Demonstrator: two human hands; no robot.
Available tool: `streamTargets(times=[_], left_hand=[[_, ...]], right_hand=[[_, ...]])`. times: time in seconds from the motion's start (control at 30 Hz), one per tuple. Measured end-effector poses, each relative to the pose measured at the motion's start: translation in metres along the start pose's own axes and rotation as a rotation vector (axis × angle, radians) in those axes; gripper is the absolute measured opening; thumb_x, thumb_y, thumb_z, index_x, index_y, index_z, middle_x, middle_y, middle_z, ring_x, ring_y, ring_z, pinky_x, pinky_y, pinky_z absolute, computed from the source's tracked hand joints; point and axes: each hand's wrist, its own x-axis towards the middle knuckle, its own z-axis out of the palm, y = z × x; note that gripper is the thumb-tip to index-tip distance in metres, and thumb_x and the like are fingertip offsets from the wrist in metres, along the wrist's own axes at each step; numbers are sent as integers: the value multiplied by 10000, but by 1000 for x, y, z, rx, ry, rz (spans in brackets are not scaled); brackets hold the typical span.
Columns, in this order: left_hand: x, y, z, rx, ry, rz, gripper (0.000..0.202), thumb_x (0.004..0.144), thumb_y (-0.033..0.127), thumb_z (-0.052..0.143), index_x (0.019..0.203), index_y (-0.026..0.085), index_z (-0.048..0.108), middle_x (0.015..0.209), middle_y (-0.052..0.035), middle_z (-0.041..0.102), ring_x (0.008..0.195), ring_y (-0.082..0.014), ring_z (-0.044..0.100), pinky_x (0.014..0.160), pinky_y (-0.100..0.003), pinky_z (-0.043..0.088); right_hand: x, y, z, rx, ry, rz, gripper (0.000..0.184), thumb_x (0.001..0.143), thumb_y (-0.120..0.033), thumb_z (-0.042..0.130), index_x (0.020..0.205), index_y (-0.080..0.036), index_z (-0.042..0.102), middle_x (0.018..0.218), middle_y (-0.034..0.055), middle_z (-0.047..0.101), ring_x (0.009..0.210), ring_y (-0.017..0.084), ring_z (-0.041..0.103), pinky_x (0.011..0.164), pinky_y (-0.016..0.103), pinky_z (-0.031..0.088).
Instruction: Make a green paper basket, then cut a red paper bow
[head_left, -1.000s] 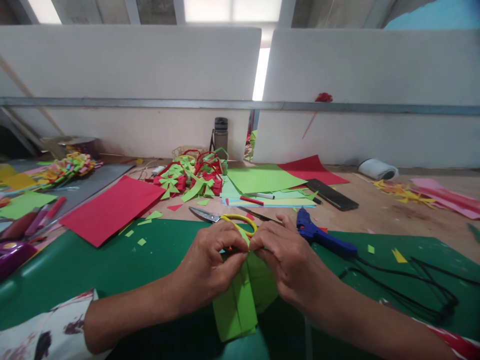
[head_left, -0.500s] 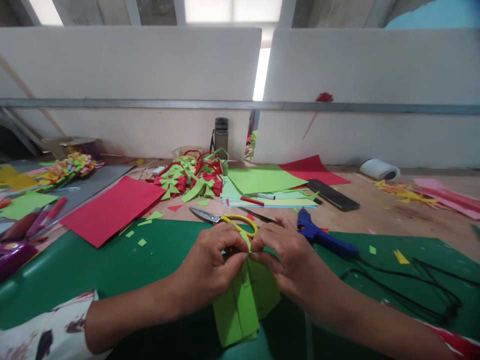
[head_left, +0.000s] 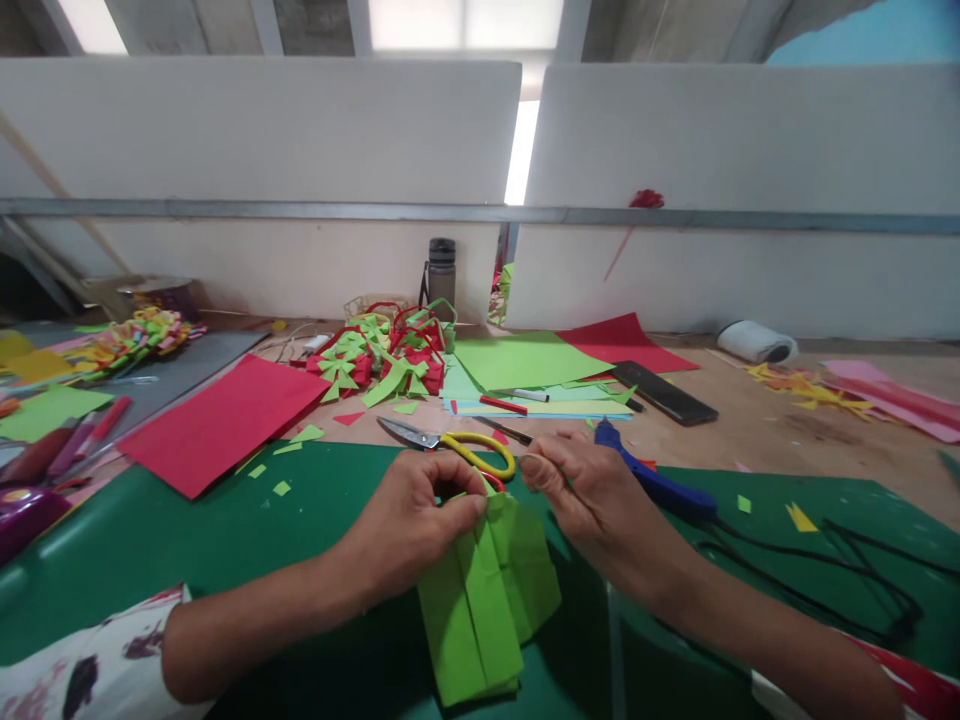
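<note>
My left hand [head_left: 420, 515] pinches the top edge of a folded light-green paper piece [head_left: 472, 620] between thumb and fingertips. The piece hangs down toward me, with creased panels and a flap spreading to the right. My right hand [head_left: 592, 490] is closed just right of the paper and apart from it, thumb against curled fingers; whether anything is in them I cannot tell. Beyond the paper lie scissors [head_left: 480, 453] with yellow handles, and a thin dark pointed tool [head_left: 506, 431] whose near end reaches toward my right hand.
A blue glue gun [head_left: 660, 485] with a black cord lies to the right on the green mat [head_left: 300, 540]. Red paper [head_left: 225, 425], a phone [head_left: 666, 392], green sheets [head_left: 525, 360], red-and-green paper crafts [head_left: 382, 360] and a bottle [head_left: 442, 270] stand or lie farther back.
My right hand has let go of the green paper's top edge and moved slightly right. My left hand still holds the paper and has shifted a little left.
</note>
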Motion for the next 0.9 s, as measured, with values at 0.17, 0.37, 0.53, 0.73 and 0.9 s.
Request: streamTargets(times=[0.17, 0.37, 0.53, 0.73, 0.9], left_hand=[[1, -2, 0, 10, -9, 2, 83, 721, 167, 559, 662, 143, 612, 617, 26, 584, 590, -106, 497, 560, -197, 376], [-1, -6, 3, 190, 38, 203, 116, 688, 65, 559, 689, 150, 637, 701, 12, 627, 680, -117, 542, 653, -203, 391], [0, -7, 2, 187, 13, 239, 139, 699, 48, 547, 619, 140, 614, 628, 20, 594, 629, -101, 520, 604, -188, 369], [1, -1, 0, 141, 0, 158, 121, 694, 77, 539, 605, 134, 596, 605, 24, 577, 606, -99, 496, 577, -185, 359], [2, 2, -2, 45, -16, 35, 99, 693, 148, 556, 603, 133, 595, 578, 30, 544, 568, -94, 455, 535, -184, 346]], right_hand=[[-1, 0, 5, 34, -154, 33, 165, 823, -254, 593, 684, -188, 531, 684, 2, 595, 669, 163, 518, 630, 289, 389], [-7, -1, 11, -15, -146, -63, 195, 853, -131, 468, 668, -178, 506, 652, 29, 581, 648, 165, 526, 638, 303, 393], [-7, -3, 11, 3, -209, -49, 204, 844, -91, 443, 668, -180, 499, 647, 25, 576, 666, 168, 534, 657, 306, 387], [-7, -4, 7, -8, -182, -39, 202, 851, -97, 415, 695, -176, 516, 665, 29, 588, 644, 158, 524, 645, 298, 383], [-5, -6, 5, -6, -121, -30, 169, 835, -120, 455, 697, -174, 536, 656, 12, 579, 617, 141, 506, 577, 259, 365]])
